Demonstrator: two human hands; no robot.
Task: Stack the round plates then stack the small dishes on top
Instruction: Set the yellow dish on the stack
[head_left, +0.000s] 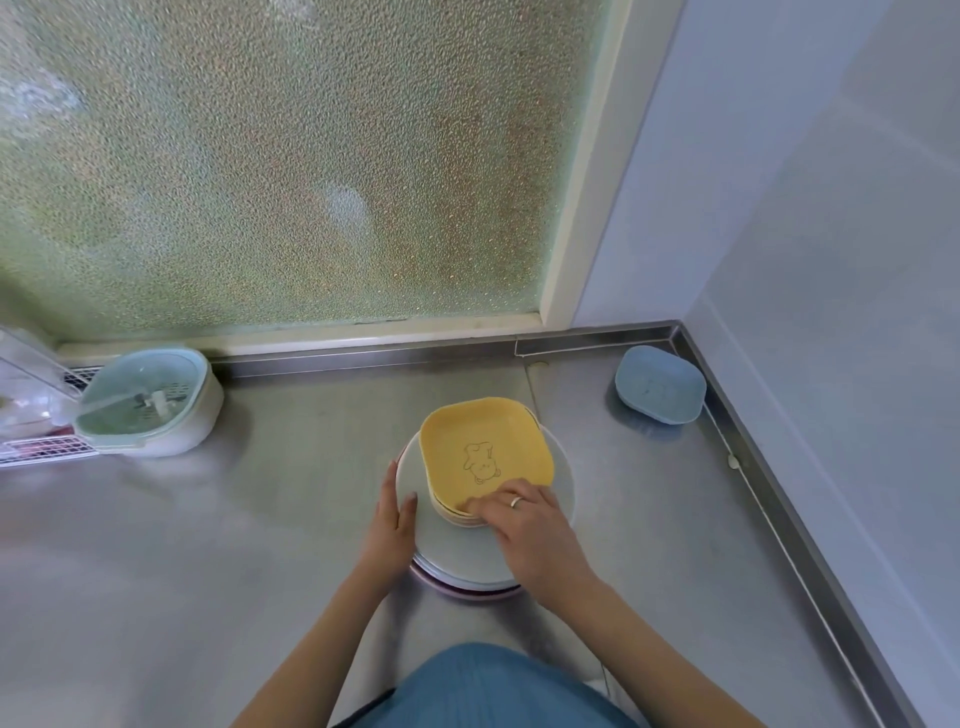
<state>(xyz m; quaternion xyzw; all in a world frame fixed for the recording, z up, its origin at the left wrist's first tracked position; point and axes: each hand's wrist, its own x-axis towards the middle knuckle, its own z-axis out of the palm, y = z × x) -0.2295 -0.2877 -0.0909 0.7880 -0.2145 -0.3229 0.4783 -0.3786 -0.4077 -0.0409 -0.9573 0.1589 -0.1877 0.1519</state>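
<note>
Plates in a round stack (457, 551) sit on the steel counter (208, 545), and we use that stack as our landmark. On top of it, toward its far side, rests a pile of small squarish dishes, the uppermost a yellow dish (485, 453) with a line-drawn animal inside. Our left hand (392, 525) lies against the stack's left edge, fingers straight and touching the rim, gripping nothing. Our right hand (527, 522) reaches over the stack's near right part, its fingertips (475, 506) curled onto the near edge of the small dishes, holding them. Well right of the stack and farther back, a blue dish (660, 384) sits alone in the counter's corner. Far left of the stack stands a pale green strainer basket (148, 400)
</note>
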